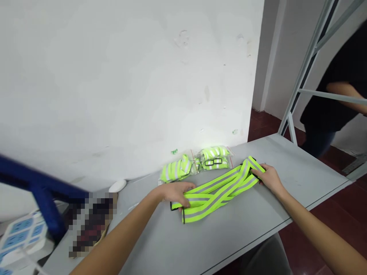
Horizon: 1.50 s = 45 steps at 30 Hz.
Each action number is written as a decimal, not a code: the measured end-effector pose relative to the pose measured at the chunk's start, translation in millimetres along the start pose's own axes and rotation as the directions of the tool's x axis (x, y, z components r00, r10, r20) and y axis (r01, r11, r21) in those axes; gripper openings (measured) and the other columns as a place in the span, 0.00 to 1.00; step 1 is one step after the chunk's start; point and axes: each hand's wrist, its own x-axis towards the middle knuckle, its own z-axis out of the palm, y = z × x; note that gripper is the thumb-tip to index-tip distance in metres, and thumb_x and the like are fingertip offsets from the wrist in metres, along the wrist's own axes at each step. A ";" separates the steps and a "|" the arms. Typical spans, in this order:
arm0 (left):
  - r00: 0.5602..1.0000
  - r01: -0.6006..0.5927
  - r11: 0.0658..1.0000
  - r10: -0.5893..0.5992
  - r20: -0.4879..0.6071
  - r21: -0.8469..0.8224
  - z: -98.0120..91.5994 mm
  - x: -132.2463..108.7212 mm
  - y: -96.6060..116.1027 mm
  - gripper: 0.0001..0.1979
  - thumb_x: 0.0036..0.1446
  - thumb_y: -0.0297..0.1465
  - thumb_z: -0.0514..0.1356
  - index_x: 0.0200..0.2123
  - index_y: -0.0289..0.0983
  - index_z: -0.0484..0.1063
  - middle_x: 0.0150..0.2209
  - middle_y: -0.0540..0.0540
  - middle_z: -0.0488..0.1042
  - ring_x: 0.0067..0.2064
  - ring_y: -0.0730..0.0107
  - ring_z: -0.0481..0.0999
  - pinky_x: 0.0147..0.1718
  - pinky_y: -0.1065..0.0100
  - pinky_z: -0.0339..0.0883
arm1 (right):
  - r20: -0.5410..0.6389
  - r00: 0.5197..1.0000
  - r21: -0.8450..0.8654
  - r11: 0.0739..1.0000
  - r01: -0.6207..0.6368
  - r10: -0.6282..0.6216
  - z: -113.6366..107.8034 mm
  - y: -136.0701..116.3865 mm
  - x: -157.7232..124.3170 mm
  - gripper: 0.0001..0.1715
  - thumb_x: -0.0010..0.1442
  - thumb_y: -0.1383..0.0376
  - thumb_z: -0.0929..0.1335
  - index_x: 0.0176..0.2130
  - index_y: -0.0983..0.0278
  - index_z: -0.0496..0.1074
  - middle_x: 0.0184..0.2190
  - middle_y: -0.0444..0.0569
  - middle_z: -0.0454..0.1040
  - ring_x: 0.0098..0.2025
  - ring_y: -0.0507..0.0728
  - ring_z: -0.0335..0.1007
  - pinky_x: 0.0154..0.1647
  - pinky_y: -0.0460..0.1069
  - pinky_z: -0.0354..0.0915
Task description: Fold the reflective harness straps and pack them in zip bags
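Note:
A neon yellow-green reflective strap (220, 194) with grey stripes lies folded in several long crossing lengths on the grey table (160, 244). My left hand (178, 192) grips its left end, thumb on top, where black buckles or edges show. At the far end, my right hand (268, 176) pinches the strap beside a dark fitting, partly hidden by the fingers. Just behind the strap, against the wall, sit clear bags of similar straps: one bag (176, 170) on the left and a stack of bags (215, 157) on the right.
A white wall (129, 76) rises behind the table. At left are a blue metal frame (47, 206), a white power strip (25, 236), a white rounded object (117, 186) and a blurred-out item (93, 225). On the right, a person in dark clothes (335, 91) stands behind a metal rack (306, 65).

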 end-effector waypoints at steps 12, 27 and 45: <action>0.800 -0.092 0.912 0.308 -0.516 0.401 87.9 4.6 41.8 0.21 0.59 0.48 0.54 0.48 0.40 0.68 0.46 0.44 0.73 0.50 0.55 0.69 0.48 0.57 0.59 | -0.065 0.998 -0.058 0.998 -0.031 0.027 1.4 15.2 7.0 0.20 0.49 0.54 0.72 0.35 0.66 0.71 0.16 0.43 0.72 0.17 0.54 0.68 0.17 0.47 0.66; 0.547 -0.028 0.995 0.098 -0.832 0.099 74.3 -1.9 -32.2 0.10 0.61 0.35 0.53 0.42 0.39 0.70 0.43 0.43 0.72 0.47 0.57 0.71 0.45 0.58 0.65 | -0.057 0.997 -0.084 0.994 -0.064 0.059 -0.2 15.1 8.7 0.20 0.45 0.54 0.74 0.33 0.66 0.71 0.18 0.46 0.73 0.16 0.53 0.68 0.13 0.45 0.64; 0.771 0.092 0.868 0.249 -0.587 0.489 130.5 -25.7 -7.7 0.13 0.65 0.35 0.49 0.44 0.41 0.71 0.36 0.41 0.71 0.42 0.55 0.68 0.40 0.58 0.58 | -0.222 0.974 -0.139 0.987 -0.079 0.047 2.7 9.6 1.2 0.27 0.43 0.54 0.74 0.39 0.69 0.71 0.19 0.47 0.73 0.17 0.57 0.70 0.16 0.48 0.66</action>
